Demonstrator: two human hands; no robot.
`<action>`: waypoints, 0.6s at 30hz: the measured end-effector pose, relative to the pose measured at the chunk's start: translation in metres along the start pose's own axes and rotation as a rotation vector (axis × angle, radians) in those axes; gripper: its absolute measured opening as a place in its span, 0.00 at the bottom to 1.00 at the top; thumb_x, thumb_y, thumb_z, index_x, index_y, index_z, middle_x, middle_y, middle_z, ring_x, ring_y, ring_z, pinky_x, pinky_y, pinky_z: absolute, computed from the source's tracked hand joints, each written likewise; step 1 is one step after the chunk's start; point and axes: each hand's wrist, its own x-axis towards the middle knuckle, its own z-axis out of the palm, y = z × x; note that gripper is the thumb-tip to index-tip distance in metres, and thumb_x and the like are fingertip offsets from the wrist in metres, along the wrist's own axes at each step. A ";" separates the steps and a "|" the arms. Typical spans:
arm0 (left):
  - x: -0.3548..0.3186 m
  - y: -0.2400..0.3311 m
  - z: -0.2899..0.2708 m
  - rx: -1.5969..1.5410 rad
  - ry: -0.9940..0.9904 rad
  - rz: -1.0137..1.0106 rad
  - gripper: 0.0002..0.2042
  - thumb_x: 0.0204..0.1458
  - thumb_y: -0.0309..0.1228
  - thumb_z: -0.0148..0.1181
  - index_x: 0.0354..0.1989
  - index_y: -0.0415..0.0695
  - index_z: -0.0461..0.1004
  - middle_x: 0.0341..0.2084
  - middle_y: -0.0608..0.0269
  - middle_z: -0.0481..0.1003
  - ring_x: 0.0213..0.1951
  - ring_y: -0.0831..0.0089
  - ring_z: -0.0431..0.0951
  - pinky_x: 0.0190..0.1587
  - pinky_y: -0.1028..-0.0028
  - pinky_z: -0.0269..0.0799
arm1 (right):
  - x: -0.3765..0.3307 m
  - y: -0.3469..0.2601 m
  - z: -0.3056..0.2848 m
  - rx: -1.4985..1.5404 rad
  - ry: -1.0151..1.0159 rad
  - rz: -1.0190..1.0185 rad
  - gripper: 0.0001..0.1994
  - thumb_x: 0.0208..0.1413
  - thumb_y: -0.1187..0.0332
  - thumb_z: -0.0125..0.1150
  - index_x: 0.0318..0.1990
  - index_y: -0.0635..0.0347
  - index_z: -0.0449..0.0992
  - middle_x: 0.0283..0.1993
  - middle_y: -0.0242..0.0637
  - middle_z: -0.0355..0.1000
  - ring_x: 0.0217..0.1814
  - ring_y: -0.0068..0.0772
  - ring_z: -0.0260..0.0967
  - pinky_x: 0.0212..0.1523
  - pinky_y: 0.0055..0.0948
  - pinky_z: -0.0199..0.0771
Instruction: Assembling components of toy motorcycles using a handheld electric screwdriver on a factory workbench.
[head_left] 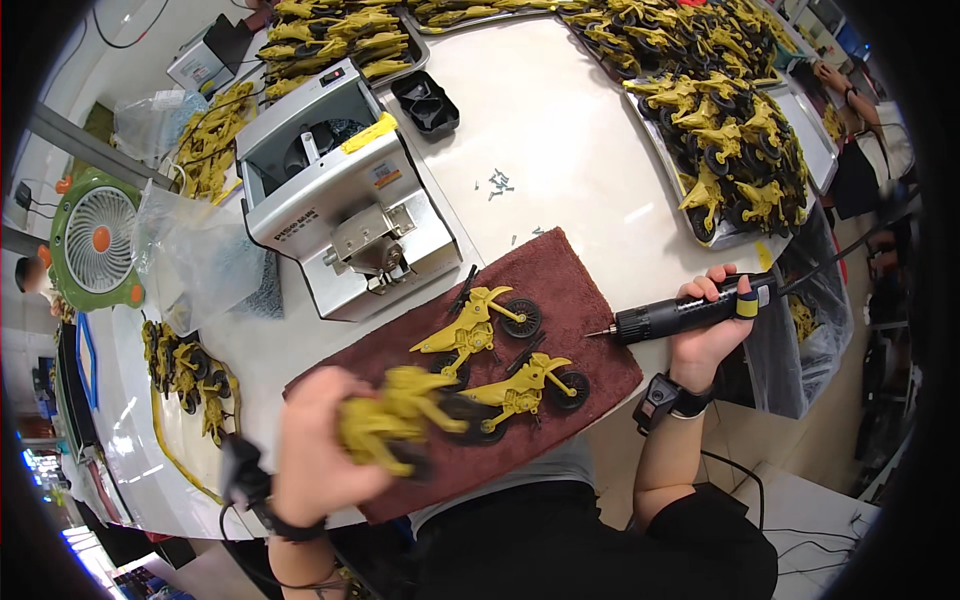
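My left hand [325, 445] is closed round a yellow toy motorcycle [400, 415], lifted over the near left part of a maroon cloth [590, 310]; both are smeared by motion. On the cloth lie two more toy motorcycles, an upper one [470, 330] and a lower one [525, 390], each yellow with black wheels. Off the cloth's right side, my right hand [705, 335] grips a black electric screwdriver [650, 322]. Its thin bit points left, over the cloth's right edge. The screwdriver's cord runs off to the upper right.
Beyond the cloth stands a silver screw-feeding machine [350, 225]. Loose screws [497, 184] lie on the white table [570, 130], near a black plastic tray [425, 103]. A metal tray [690, 205] at right holds many toy motorcycles. A green fan [98, 240] stands at left.
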 end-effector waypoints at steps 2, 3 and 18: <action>0.014 0.016 0.031 0.069 -0.037 0.178 0.20 0.23 0.33 0.63 0.28 0.37 0.68 0.38 0.51 0.68 0.43 0.53 0.68 0.44 0.63 0.65 | 0.000 0.004 0.004 0.005 -0.006 0.005 0.11 0.51 0.62 0.53 0.38 0.55 0.64 0.30 0.29 0.61 0.24 0.19 0.57 0.31 0.23 0.62; 0.021 0.019 0.048 0.131 -0.053 0.197 0.20 0.24 0.33 0.64 0.29 0.39 0.69 0.44 0.49 0.64 0.49 0.50 0.63 0.48 0.60 0.61 | 0.000 0.005 0.003 0.005 -0.010 0.011 0.11 0.51 0.62 0.53 0.38 0.55 0.64 0.30 0.29 0.61 0.24 0.19 0.57 0.31 0.23 0.62; 0.024 0.018 0.086 0.223 0.069 0.145 0.22 0.21 0.38 0.64 0.30 0.43 0.76 0.43 0.46 0.63 0.47 0.53 0.60 0.44 0.60 0.55 | 0.003 -0.007 -0.007 0.068 -0.059 0.047 0.09 0.51 0.66 0.54 0.36 0.60 0.65 0.29 0.32 0.63 0.22 0.22 0.57 0.30 0.22 0.63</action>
